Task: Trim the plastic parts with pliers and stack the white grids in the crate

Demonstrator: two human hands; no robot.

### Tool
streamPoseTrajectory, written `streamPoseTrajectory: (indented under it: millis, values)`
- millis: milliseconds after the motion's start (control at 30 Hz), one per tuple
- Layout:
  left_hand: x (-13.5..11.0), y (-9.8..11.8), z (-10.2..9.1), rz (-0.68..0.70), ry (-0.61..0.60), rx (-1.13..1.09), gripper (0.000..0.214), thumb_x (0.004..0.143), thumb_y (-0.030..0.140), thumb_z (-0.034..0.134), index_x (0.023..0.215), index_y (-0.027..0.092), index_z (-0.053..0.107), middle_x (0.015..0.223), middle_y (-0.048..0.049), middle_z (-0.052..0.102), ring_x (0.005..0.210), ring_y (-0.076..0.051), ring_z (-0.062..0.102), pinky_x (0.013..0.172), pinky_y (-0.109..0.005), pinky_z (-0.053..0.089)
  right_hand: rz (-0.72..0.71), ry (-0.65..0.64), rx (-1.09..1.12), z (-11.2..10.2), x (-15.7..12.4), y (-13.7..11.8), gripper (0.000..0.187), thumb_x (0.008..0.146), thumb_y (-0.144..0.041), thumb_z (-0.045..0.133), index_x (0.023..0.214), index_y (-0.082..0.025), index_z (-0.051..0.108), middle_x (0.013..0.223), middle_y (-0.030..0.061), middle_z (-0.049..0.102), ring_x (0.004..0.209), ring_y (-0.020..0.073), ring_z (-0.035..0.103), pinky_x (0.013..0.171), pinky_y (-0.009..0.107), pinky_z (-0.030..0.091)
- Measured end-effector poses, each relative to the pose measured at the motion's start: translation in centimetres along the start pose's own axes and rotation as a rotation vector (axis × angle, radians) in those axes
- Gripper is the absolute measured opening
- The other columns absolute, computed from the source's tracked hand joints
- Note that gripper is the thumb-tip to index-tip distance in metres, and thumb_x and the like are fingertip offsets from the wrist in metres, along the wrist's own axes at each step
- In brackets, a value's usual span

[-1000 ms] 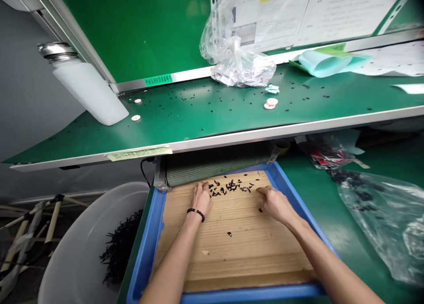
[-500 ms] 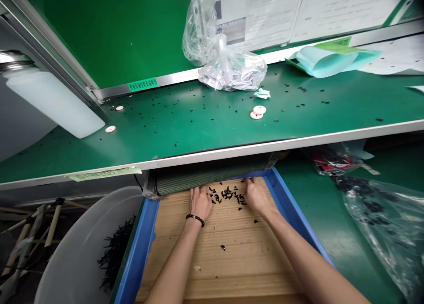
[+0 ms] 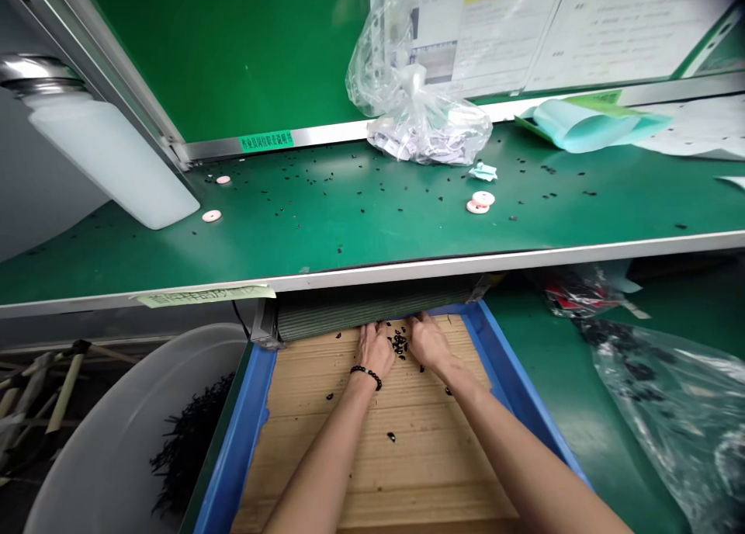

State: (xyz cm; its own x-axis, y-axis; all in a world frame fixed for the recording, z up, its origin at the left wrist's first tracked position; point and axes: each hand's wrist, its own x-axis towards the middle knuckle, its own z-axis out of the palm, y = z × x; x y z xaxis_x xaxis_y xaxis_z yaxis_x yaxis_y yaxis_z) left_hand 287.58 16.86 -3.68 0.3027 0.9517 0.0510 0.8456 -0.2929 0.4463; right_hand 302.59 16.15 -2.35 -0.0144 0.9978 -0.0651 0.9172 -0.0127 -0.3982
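Observation:
A blue tray (image 3: 512,386) with a ribbed wooden floor lies under the green shelf. At its far end my left hand (image 3: 374,348), with a dark bead bracelet on the wrist, and my right hand (image 3: 427,341) lie palm down, fingers stretched out, close together. A small heap of black pieces (image 3: 399,341) sits between the two hands, against a grey ribbed roller (image 3: 372,309). A few stray black pieces lie farther back on the wood, one at mid-tray (image 3: 391,437).
A green shelf (image 3: 372,208) strewn with black bits carries a white bottle (image 3: 110,161), a clear bag of papers (image 3: 419,123), pink discs (image 3: 479,202). A grey tub (image 3: 87,456) with black strips stands left. Clear plastic bags (image 3: 663,394) lie right.
Both hands slid inward along the far end of the tray, pushing the scattered black pieces into a tight heap between them. The camera view shifted slightly.

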Motion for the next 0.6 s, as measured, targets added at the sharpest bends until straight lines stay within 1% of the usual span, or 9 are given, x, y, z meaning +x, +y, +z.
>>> streamPoseTrajectory:
  millis: [100,167,233,300,367,433,533,567,600]
  values:
    - [-0.9,0.0,-0.8,0.064,-0.042,-0.038,0.034,0.082,0.008,0.038,0.102,0.016,0.065,0.102,-0.0114,0.057,0.102,-0.024,0.053,0.095,-0.036,0.043,-0.099,-0.060,0.033,0.0,-0.8,-0.2,0.035,0.079,-0.007,0.049,0.108,-0.014,0.066,0.107,0.0119,0.062,0.099,0.0218,0.057,0.090,0.025,0.040]
    - [-1.8,-0.7,-1.8,0.108,-0.039,-0.085,0.032,0.085,0.008,0.036,0.093,0.019,0.064,0.096,-0.0072,0.058,0.096,-0.020,0.055,0.092,-0.031,0.044,-0.122,-0.071,0.051,-0.3,-1.5,0.3,0.037,0.080,-0.005,0.045,0.107,-0.019,0.067,0.106,0.0064,0.063,0.097,0.0175,0.059,0.087,0.021,0.041]
    - [-2.4,-1.4,-2.6,0.103,0.011,-0.109,0.033,0.086,0.008,0.034,0.096,0.019,0.063,0.097,-0.0067,0.057,0.096,-0.019,0.054,0.092,-0.030,0.044,-0.083,-0.046,0.041,-0.6,-1.7,0.9,0.046,0.077,0.000,0.041,0.112,-0.017,0.064,0.110,0.0080,0.061,0.100,0.0183,0.058,0.089,0.023,0.041]
    - [-2.6,-1.6,-3.0,0.050,0.067,-0.067,0.034,0.085,0.009,0.036,0.105,0.017,0.062,0.103,-0.0095,0.056,0.102,-0.022,0.052,0.095,-0.034,0.043,-0.054,-0.027,0.018,-0.6,-1.5,1.0,0.051,0.074,0.003,0.039,0.117,-0.012,0.061,0.112,0.0129,0.059,0.104,0.0222,0.056,0.092,0.028,0.040]
    - [-2.7,-1.4,-2.9,0.000,0.076,0.011,0.038,0.083,0.009,0.038,0.114,0.014,0.060,0.110,-0.0128,0.054,0.107,-0.026,0.049,0.097,-0.039,0.042,-0.084,-0.035,0.002,-0.4,-1.6,0.3,0.050,0.074,0.003,0.039,0.117,-0.008,0.062,0.112,0.0163,0.058,0.105,0.0256,0.054,0.093,0.031,0.040]
    - [-3.4,-1.0,-2.9,0.028,0.031,0.028,0.041,0.083,0.008,0.038,0.117,0.014,0.059,0.113,-0.0135,0.053,0.108,-0.027,0.048,0.097,-0.040,0.042,-0.156,-0.067,-0.005,-0.1,-2.5,-0.6,0.048,0.073,0.002,0.042,0.114,-0.009,0.064,0.109,0.0156,0.058,0.104,0.0260,0.054,0.092,0.031,0.041]
    - [-6.0,-1.2,-3.4,0.167,-0.089,-0.084,0.038,0.081,0.004,0.038,0.106,0.018,0.063,0.105,-0.0095,0.055,0.103,-0.022,0.052,0.095,-0.034,0.044,-0.293,-0.134,0.043,-0.1,-5.7,-0.9,0.046,0.074,0.000,0.043,0.108,-0.018,0.067,0.102,0.0082,0.061,0.097,0.0208,0.057,0.088,0.026,0.043]
    - [-7.0,-1.5,-3.8,0.188,-0.110,-0.133,0.038,0.080,0.003,0.038,0.103,0.019,0.064,0.103,-0.0084,0.056,0.102,-0.021,0.053,0.095,-0.031,0.045,-0.333,-0.135,0.103,-0.2,-6.7,-0.5,0.046,0.075,0.001,0.041,0.107,-0.020,0.066,0.102,0.0069,0.061,0.097,0.0195,0.057,0.088,0.025,0.044]
    - [-7.9,-1.9,-4.2,0.180,-0.110,-0.174,0.038,0.079,0.003,0.038,0.102,0.020,0.064,0.103,-0.0078,0.057,0.100,-0.019,0.054,0.094,-0.030,0.045,-0.318,-0.094,0.144,-0.4,-7.6,0.0,0.046,0.077,-0.001,0.038,0.108,-0.020,0.066,0.104,0.0067,0.061,0.098,0.0193,0.057,0.088,0.026,0.044]
